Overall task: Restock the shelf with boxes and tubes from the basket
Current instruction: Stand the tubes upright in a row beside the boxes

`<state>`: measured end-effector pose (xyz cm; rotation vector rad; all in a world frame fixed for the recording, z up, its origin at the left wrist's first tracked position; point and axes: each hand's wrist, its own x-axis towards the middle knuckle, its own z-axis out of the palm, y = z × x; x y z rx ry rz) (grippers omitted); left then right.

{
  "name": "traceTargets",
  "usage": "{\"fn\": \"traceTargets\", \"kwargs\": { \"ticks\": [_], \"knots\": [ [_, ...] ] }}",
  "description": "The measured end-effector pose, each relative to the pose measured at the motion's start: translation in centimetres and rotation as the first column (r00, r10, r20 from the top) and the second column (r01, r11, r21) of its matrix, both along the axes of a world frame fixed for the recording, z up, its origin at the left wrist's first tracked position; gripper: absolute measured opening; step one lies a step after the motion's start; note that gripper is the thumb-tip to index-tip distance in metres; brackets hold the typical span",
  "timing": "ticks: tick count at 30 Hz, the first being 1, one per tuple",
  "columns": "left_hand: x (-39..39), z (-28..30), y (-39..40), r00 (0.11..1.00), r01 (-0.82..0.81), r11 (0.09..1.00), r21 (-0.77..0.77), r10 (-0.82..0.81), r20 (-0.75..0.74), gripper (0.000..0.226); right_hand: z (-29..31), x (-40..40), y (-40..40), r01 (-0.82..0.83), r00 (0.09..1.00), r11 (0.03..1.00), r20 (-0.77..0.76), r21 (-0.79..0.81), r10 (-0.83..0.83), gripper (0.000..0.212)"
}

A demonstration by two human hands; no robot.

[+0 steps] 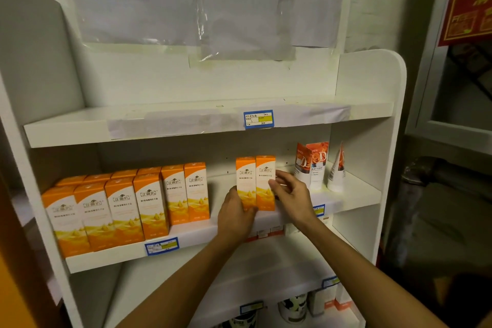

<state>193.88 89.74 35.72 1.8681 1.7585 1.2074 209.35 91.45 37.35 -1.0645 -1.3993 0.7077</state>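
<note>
Two upright orange-and-white boxes stand side by side at the middle of the second shelf. My left hand grips the left box from below. My right hand pinches the right box at its right edge. To their left stands a block of several matching orange boxes in rows. On the right of the same shelf stand white tubes with red flower print and one more tube. The basket is out of view.
The top shelf carries only a blue price tag and taped paper. Lower shelves hold small boxes and black-and-white tubs. A red sign hangs on the wall at right.
</note>
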Motion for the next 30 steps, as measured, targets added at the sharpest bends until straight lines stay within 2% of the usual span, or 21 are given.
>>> {"fn": "traceTargets", "kwargs": {
  "ticks": [4,10,15,19,24,30],
  "knots": [
    [-0.2,0.2,0.0,1.0,-0.011,1.0,-0.025,0.011,-0.02,0.056,0.3,0.0,0.0,-0.07,0.997,0.996,0.019,-0.05,0.071,0.043],
    [-0.1,0.9,-0.3,0.999,0.021,0.999,-0.045,-0.023,-0.027,0.058,0.4,0.0,0.0,-0.09,0.995,0.99,0.024,-0.107,0.093,0.047],
    [-0.3,1.0,-0.9,1.0,0.001,1.0,-0.005,0.0,0.017,0.071,-0.5,-0.6,-0.7,-0.074,0.995,0.992,0.063,-0.106,0.081,0.052],
    [-0.4,2.7,-2.3,1.0,-0.029,0.999,0.039,0.029,-0.007,0.086,-0.6,-1.3,-1.1,-0.034,0.998,0.995,0.054,-0.096,0.039,0.062],
    [-1.6,4.7,-4.7,0.992,-0.006,0.997,0.075,0.015,-0.122,0.09,-0.1,-2.2,-1.8,-0.022,0.998,0.997,0.065,-0.078,0.027,0.073],
    [-3.8,7.4,-6.4,0.934,0.076,0.983,0.168,-0.011,-0.358,0.095,1.2,-1.9,-2.3,0.116,0.982,0.993,0.147,0.004,-0.115,0.085]
  ]
}}
